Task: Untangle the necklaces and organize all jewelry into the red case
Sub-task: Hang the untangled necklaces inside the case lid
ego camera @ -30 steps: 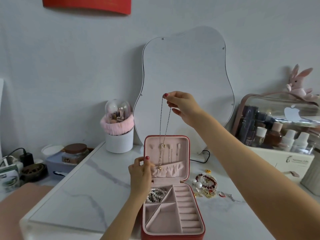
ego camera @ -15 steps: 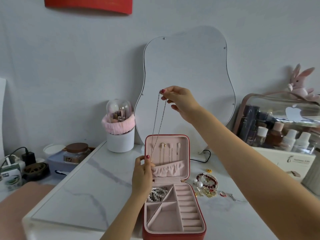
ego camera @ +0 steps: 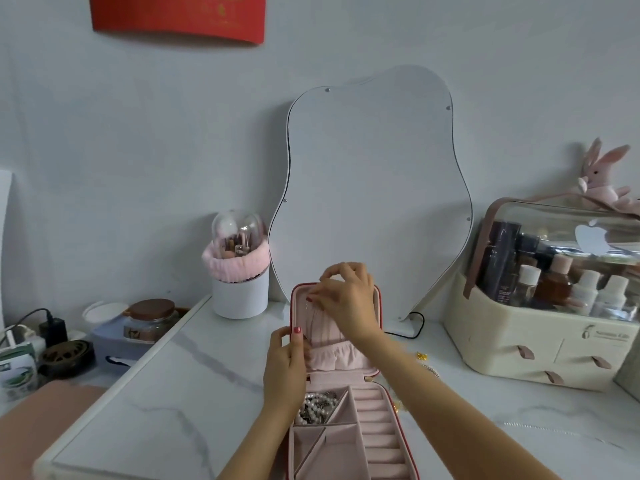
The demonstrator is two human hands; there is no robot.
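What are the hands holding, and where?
The left hand grips the red case lid's left edge. The right hand pinches something at the lid's hooks; unclear what.
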